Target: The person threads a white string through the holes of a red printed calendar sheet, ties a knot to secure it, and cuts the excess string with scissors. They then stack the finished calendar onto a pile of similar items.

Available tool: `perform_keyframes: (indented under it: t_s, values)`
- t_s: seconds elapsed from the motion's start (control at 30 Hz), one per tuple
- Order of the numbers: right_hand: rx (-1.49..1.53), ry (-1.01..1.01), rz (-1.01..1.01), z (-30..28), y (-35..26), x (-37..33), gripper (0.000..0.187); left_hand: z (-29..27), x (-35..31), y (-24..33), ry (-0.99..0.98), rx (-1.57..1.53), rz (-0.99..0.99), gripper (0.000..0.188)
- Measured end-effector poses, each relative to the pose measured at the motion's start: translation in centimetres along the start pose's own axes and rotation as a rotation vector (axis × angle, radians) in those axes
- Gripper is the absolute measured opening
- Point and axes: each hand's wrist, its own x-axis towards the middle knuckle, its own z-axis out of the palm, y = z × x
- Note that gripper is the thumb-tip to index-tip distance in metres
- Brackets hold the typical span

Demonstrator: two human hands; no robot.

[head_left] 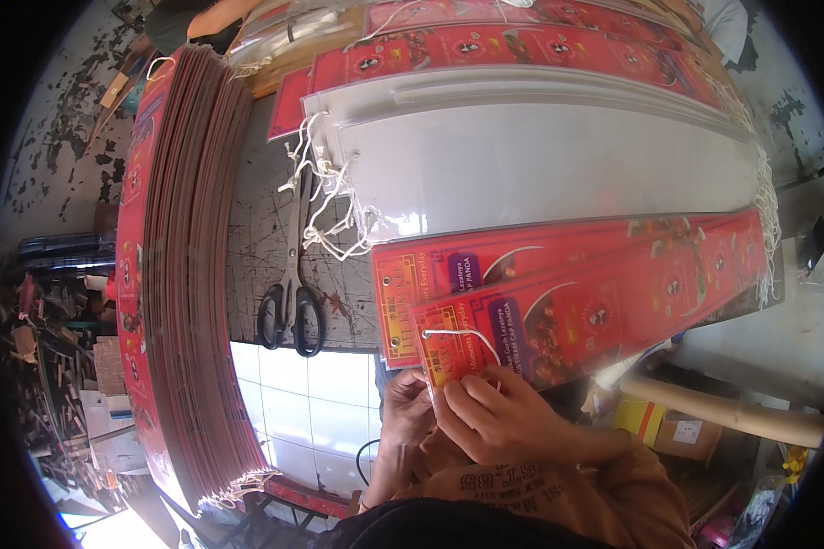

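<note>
A long red printed plastic sign [595, 320] slants in front of me, its left end close to my hands. A white string [467, 335] comes out of an eyelet at that end and curves down to my right hand [508, 416]. My right hand is closed, its thumb and fingers pinching the string over the sign's near edge. Beside it, my left hand [406, 407] is closed at the sign's lower left corner; what its fingertips hold is hidden. Under this sign lies another red sign [395, 274], with a metal eyelet at its end.
Black-handled scissors [291, 302] lie on the scratched dark table [343, 302]. A tall stack of signs [188, 274] stands at left. Beyond my hands are pale sheets [540, 165] with knotted strings [334, 206]. Other people's arms [220, 16] show at the far edge.
</note>
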Motion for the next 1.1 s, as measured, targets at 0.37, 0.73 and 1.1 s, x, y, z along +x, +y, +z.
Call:
perform_keyframes:
  t_s: [0.37,0.73,1.1]
  values:
    - [-0.102,-0.034,0.029,0.1,-0.6,-0.6,0.038,0.1,0.3,0.3,0.002,-0.045,-0.061,0.032]
    - [-0.019,-0.030,0.027,0.5,-0.5,-0.7,0.046,1.3,0.3,0.7,-0.032,-0.032,-0.049,0.041]
    - [-0.052,0.028,0.157,0.7,-0.4,-0.9,0.032,-1.8,0.8,-1.1,0.295,-0.144,-0.223,0.034]
